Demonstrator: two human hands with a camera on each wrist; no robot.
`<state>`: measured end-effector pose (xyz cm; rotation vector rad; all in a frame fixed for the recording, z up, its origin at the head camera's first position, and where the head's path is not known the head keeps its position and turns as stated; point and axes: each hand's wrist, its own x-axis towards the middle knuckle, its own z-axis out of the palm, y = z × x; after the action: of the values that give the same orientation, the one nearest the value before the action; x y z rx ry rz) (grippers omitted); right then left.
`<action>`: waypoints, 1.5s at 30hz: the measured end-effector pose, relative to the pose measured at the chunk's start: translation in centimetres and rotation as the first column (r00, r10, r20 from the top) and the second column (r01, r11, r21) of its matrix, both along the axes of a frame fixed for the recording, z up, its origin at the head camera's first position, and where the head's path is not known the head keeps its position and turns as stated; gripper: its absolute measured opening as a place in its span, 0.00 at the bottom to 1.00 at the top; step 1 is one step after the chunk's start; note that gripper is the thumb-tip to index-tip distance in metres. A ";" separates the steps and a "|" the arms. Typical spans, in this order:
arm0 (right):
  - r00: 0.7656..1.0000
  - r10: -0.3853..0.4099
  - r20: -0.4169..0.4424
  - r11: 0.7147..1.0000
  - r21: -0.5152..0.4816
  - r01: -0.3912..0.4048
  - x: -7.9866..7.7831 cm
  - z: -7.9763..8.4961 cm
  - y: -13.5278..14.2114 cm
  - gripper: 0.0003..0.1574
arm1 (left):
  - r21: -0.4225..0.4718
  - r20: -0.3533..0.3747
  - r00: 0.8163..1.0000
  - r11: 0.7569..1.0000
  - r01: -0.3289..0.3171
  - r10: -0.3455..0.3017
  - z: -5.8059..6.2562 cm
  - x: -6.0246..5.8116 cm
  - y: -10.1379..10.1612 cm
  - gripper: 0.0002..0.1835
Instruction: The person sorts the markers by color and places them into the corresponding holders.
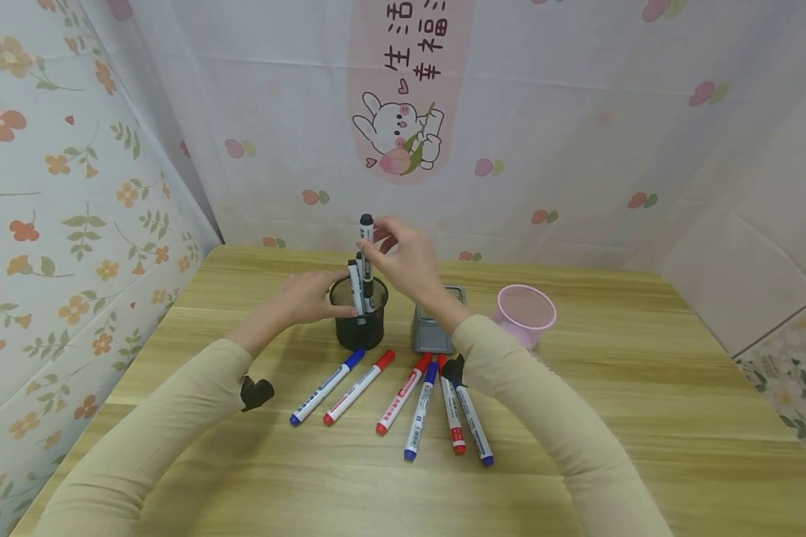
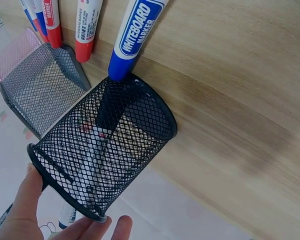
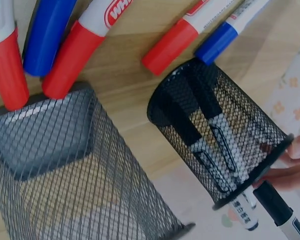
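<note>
My left hand [image 1: 309, 297] grips the rim of a round black mesh pen holder [image 1: 359, 333], thumb at the near side. Two black-capped whiteboard markers [image 3: 222, 145] stand inside it, cap down, seen through the mesh in the right wrist view. Above the holder's mouth, my right hand [image 1: 406, 257] pinches another black whiteboard marker [image 1: 366, 233], held upright. That marker's lower black end [image 3: 272, 202] is close to the rim; whether it has passed inside, I cannot tell. Only the left hand's fingers [image 2: 27, 200] show in the left wrist view.
Blue and red whiteboard markers [image 1: 359, 389] lie fanned out on the wooden table [image 1: 242, 477] in front of the holders. Under my right forearm stands a grey mesh holder [image 1: 433, 339], with a pink holder [image 1: 525, 313] to its right. A patterned cloth hangs behind.
</note>
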<state>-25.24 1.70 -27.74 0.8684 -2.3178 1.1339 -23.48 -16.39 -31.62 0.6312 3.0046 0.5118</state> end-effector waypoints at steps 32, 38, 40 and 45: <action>0.997 -0.049 0.064 0.996 0.076 0.044 0.7 -5.9 -0.4 0.17 | -0.014 -0.028 0.999 1.000 0.019 -0.020 -0.1 0.0 0.0 0.36; 0.997 -0.034 0.069 0.998 0.049 0.031 0.8 -5.8 0.2 0.17 | -0.005 -0.014 1.000 1.000 0.007 -0.007 -0.2 0.1 0.0 0.33; 0.996 -0.032 0.080 0.999 0.039 0.029 0.9 -5.6 0.7 0.16 | 0.001 -0.012 1.000 1.000 0.007 -0.007 -0.2 0.1 0.0 0.32; 0.996 -0.036 0.088 0.999 0.040 0.032 1.5 -5.5 2.1 0.15 | -0.002 -0.015 1.000 1.000 0.002 -0.002 -0.2 0.3 0.1 0.34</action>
<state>-23.79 3.82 -33.19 0.8041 -2.4239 1.1385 -23.23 -16.34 -31.77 0.6404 3.0174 0.5059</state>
